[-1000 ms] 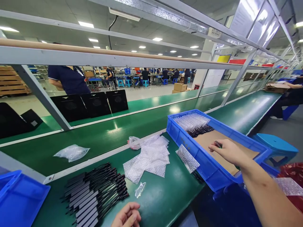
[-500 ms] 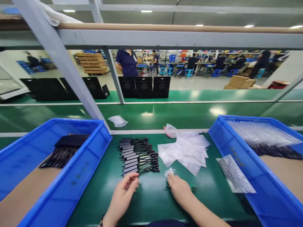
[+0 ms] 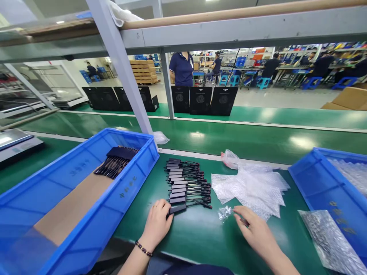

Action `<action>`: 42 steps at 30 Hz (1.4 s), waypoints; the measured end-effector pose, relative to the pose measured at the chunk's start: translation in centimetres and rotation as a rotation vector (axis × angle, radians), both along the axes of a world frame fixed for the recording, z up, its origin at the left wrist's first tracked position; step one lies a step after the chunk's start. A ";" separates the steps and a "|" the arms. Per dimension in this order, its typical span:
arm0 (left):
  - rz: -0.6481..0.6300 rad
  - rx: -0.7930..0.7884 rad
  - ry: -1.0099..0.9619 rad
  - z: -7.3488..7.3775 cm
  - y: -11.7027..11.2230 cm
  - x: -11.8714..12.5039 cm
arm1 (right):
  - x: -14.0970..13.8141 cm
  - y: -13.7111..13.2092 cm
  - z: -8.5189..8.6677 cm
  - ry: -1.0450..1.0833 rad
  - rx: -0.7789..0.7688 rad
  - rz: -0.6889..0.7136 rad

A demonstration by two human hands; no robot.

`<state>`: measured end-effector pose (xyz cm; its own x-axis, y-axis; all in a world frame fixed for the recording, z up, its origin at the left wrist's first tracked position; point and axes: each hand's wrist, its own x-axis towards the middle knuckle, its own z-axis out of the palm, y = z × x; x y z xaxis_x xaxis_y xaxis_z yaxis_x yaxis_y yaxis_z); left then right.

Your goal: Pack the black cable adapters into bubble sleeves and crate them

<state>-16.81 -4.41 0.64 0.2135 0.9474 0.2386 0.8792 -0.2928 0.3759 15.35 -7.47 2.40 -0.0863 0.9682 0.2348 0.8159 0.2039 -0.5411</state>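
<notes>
My left hand [image 3: 157, 220] has its fingers closed on the left end of the nearest black box-shaped module with a cable [image 3: 178, 209]. Behind it, several similar black modules [image 3: 177, 182] lie in a row on the green work surface, their cables pointing right. Beside a small crumpled clear plastic bag [image 3: 224, 212], my right hand [image 3: 254, 226] is curled, its fingertips near the bag's right edge. Something small and dark shows between those fingers, too hidden to name. A spread pile of bubble-wrap pouches [image 3: 252, 185] lies just beyond the right hand.
A blue bin [image 3: 143, 172] at left holds black cabled pieces [image 3: 117, 162] on cardboard. Another blue bin [image 3: 312, 179] stands at right, with a filled bubble-wrap pouch [image 3: 329, 236] against it. Behind are a metal post [image 3: 123, 65], black panels [image 3: 200, 100] and a standing person [image 3: 182, 70].
The view has turned right-to-left, showing more of the left bin. My left hand has closed on the nearest module. My right hand has shifted right, off the small clear bag.
</notes>
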 end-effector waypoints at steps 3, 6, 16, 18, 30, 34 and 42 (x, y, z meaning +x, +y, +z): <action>-0.104 -0.059 -0.258 1.9 0.0 0.2 | -0.9 -0.2 0.3 -0.012 0.159 0.050; -0.174 -0.160 -0.536 4.4 0.7 1.7 | -2.8 0.2 1.1 -0.029 0.288 0.111; -0.142 -0.488 -1.260 7.6 4.8 10.4 | -6.7 1.3 3.0 0.176 -0.124 0.220; -0.143 -0.547 -1.301 7.2 5.2 11.1 | -6.2 1.0 2.9 0.189 -0.193 0.190; -0.082 -1.244 -1.730 1.9 3.4 15.5 | -4.3 0.4 1.9 0.057 -0.137 0.040; -0.114 -1.485 -1.786 1.3 3.0 15.6 | -2.7 1.0 2.8 -0.017 -0.012 -0.039; -0.181 -1.445 -1.736 1.0 2.2 16.0 | -2.8 3.1 1.4 -0.333 0.254 -0.100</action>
<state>-0.82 -2.20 1.60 0.7027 0.6042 -0.3757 -0.4190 0.7782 0.4677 12.55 -4.35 3.82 -0.1065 0.8908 0.4417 0.9601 0.2076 -0.1874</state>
